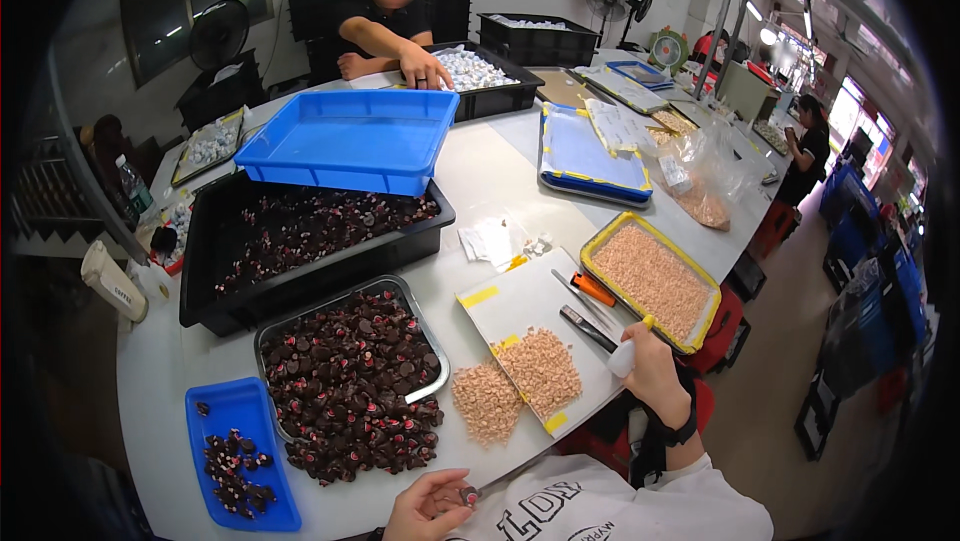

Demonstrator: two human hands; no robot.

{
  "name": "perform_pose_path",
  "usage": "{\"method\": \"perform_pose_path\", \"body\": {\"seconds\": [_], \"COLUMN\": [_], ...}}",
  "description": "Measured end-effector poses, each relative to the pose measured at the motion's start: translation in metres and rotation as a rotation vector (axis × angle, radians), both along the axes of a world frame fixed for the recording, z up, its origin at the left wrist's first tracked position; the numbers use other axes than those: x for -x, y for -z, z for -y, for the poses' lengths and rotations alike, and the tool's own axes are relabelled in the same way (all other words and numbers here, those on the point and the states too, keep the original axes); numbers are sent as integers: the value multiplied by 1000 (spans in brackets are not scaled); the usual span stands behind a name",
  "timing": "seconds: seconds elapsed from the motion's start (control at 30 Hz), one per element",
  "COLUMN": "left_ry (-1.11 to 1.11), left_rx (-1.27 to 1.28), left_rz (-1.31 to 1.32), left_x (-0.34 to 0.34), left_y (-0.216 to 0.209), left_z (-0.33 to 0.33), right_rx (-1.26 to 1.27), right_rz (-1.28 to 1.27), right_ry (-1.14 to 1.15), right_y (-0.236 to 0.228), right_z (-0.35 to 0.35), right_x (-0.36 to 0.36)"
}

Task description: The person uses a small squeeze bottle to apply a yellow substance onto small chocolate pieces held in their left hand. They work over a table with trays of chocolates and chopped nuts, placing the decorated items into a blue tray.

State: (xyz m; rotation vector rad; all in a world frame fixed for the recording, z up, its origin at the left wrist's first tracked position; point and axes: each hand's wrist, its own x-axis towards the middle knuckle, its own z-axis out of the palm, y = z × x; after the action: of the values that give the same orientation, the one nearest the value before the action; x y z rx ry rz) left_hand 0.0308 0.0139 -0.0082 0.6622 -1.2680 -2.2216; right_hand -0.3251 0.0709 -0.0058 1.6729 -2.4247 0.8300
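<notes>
Near the front edge of the table, my left hand (pixel 432 507) pinches a small dark knob-like piece (pixel 468 495) with a reddish face. My right hand (pixel 657 373) is wrapped round a small white squeeze bottle (pixel 621 360) over the right side of a white board (pixel 486 312). Small beige pieces (pixel 540 373) lie heaped on the board, and another beige heap (pixel 484 403) spills beside it. Tweezers (pixel 582 293), an orange-handled tool (pixel 593 289) and a black-handled cutter (pixel 588 328) lie on the board. Many dark pieces with red faces (pixel 345 366) fill and overflow a metal tray (pixel 437 346).
A small blue tray (pixel 283 486) holds some dark pieces at the left. Behind stand a black bin (pixel 212 313) and a blue tray (pixel 345 176) resting on it. A yellow-edged tray (pixel 712 303) of beige pieces sits at the right. Across the table a person (pixel 385 26) reaches into a tray.
</notes>
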Motion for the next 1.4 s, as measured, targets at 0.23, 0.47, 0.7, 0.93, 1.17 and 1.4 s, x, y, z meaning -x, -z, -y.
{"method": "perform_pose_path", "body": {"seconds": [0.23,0.47,0.7,0.93,1.17,1.4], "left_ry": [17,21,-35,-156,-199,-167], "left_rx": [-7,-7,-14,2,7,-53], "left_rz": [-1,-28,-54,-20,-47,-119], "left_x": [-3,-5,-7,-18,-19,-13], "left_y": [2,2,-3,8,7,7], "left_z": [2,2,2,-3,3,7], "right_rx": [176,504,574,616,654,870], "right_rz": [177,-110,-167,211,382,407], "right_ry": [-27,-249,-230,96,33,-587], "right_y": [-13,-99,-187,-183,-155,-202], "right_z": [3,87,313,439,488,404], "right_x": [6,36,74,63,75,24]}}
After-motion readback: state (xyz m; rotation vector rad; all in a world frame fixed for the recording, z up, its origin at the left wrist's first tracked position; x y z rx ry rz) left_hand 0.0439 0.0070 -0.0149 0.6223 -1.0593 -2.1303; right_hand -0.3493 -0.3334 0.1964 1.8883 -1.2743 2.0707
